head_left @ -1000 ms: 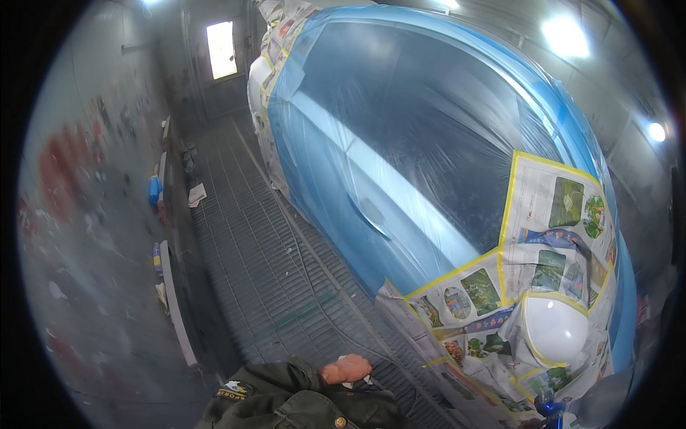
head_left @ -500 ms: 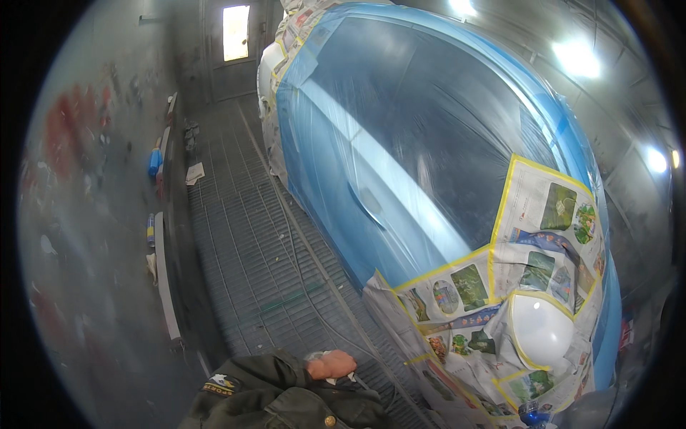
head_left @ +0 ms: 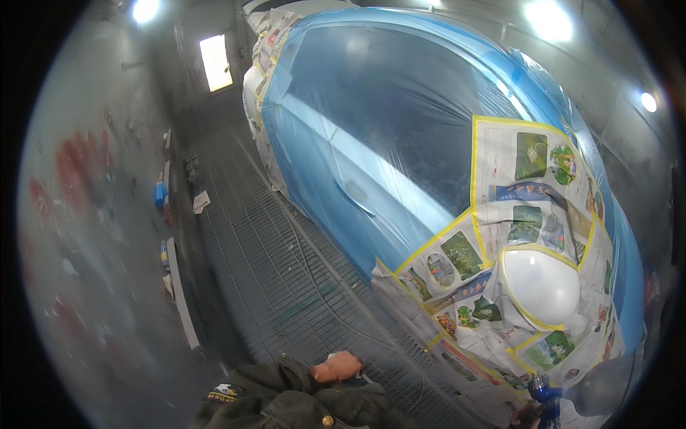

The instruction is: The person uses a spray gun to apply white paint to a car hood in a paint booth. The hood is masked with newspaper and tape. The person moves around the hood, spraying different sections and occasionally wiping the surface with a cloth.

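Rightward, grey cup, contents unclear

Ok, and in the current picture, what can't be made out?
Head view: what, if anything, the left hand holds; the hand itself hides it.
Head view: most of the right hand; cut off by the lower edge and dark.
Head view: the bottom of the blue spray gun; cut off by the lower edge.
Head view: the surface beneath the newspaper; the sheets cover it.

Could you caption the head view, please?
Bare left hand, blue spray gun near a white panel framed by yellow tape and newspaper.
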A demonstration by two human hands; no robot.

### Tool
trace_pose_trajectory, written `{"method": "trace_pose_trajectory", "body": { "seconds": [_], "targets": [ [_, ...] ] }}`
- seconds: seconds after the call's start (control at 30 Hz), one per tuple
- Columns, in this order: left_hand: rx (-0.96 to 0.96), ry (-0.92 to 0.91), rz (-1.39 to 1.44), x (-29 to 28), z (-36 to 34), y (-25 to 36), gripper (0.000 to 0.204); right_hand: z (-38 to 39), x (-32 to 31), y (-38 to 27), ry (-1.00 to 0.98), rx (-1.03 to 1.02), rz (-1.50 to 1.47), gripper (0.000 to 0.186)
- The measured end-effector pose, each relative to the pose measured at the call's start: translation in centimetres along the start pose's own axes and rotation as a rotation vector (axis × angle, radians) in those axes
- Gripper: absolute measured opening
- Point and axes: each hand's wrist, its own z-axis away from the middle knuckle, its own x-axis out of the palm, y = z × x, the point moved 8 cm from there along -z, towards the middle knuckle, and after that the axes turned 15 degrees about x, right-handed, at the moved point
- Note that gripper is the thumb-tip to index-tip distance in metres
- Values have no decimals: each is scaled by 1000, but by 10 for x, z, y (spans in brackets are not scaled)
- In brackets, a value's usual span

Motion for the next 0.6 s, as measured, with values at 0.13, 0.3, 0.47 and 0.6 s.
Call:
{"method": "trace_pose_trajectory", "body": {
  "seconds": [0.13,0.3,0.47,0.6],
  "targets": [
    [46,-51,12,-1,-9,-3,17,3,0,-2,-72,-97,25,36],
    [114,-120,-30,-26,-25,-41,28,28,10,-4,239,22,-68,38],
    [121,-92,26,-53,-13,-56,33,30,92,-54,40,-82,-150,42],
    [83,-180,-3,-53,-15,-87,33,43,128,-60,-108,-59,-161,42]
  ]
}}
